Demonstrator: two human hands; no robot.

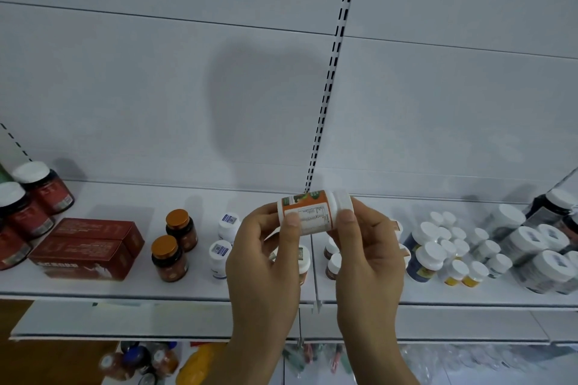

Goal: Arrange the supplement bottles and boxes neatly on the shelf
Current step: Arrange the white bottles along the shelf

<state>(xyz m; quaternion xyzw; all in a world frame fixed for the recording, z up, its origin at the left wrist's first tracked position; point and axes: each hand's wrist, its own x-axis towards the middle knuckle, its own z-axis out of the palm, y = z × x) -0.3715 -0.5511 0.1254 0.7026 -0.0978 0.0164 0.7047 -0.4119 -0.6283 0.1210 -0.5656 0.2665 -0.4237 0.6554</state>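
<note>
Both hands hold one orange-and-white supplement bottle point(312, 212) sideways above the white shelf point(200, 287), its white cap pointing right. My left hand point(266, 262) grips the label end with the thumb across the printed panel. My right hand point(366, 253) pinches the cap end. Behind my hands stand small white-capped bottles point(333, 261), partly hidden. Two red boxes point(90, 247) lie stacked at the left, with two amber jars with orange lids point(170, 258) next to them.
Dark jars with white lids and red labels point(37, 194) stand at the far left. Several white-capped bottles point(444, 247) and dark jars point(544, 247) crowd the right of the shelf. A slotted upright point(331, 72) runs up the back panel. Lower shelves hold more goods point(140, 359).
</note>
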